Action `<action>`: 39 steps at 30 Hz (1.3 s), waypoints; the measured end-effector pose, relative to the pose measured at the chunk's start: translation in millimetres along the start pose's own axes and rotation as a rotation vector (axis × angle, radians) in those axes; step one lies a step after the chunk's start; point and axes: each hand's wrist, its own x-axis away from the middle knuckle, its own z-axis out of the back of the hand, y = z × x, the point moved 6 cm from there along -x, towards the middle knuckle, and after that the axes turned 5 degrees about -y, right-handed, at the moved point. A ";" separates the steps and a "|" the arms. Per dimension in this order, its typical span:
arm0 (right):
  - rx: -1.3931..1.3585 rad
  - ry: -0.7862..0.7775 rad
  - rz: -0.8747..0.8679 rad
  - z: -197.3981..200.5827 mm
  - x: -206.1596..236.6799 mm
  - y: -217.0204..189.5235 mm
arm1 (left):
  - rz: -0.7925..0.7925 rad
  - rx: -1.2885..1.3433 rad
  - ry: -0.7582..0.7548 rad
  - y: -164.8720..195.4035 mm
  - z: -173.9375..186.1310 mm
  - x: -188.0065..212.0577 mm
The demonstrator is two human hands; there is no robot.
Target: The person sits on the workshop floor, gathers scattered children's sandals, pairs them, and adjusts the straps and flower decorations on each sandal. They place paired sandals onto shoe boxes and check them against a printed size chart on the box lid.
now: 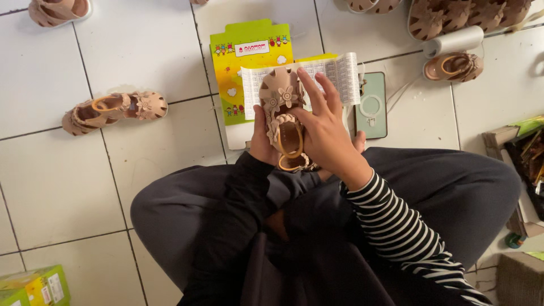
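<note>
Two hands hold one small tan sandal [281,116] above an open shoe box [249,62] on the white tiled floor [51,175]. The left hand [262,141] clasps the sandal from beneath, fingers mostly hidden. The right hand [324,129] grips its upper side, fingers spread across the flower-trimmed toe. Printed paper [340,73] lies in the box. A second sandal [113,110] lies well apart on the person's left. A phone [372,107] rests just beside the box.
</note>
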 end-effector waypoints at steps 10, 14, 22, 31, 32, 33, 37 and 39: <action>0.022 -0.002 -0.007 2.3 -0.1 0.5 | 0.018 -0.016 -0.007 -0.6 -1.9 -1.1; 0.054 -0.009 -0.009 2.4 -0.8 0.6 | 0.011 -0.024 -0.017 -0.4 -3.8 -0.4; 0.043 -0.006 -0.009 4.2 0.4 0.7 | 0.043 0.053 -0.017 -3.7 -6.0 1.0; 0.086 -0.014 -0.016 6.3 -1.2 -2.5 | -0.018 -0.023 -0.059 -3.5 5.5 -0.9; 0.131 -0.025 -0.014 4.7 -0.3 -2.7 | -0.017 -0.023 -0.009 -4.3 11.0 -1.8; 0.164 -0.039 -0.005 2.0 0.5 -2.6 | -0.024 -0.021 0.044 -4.6 16.3 -2.9; 0.206 -0.062 0.019 -12.5 5.5 5.9 | -0.073 -0.088 0.101 3.3 26.1 -5.8; 0.057 -0.070 -0.004 -19.9 5.3 19.1 | 0.026 0.130 0.039 -2.4 22.1 -8.3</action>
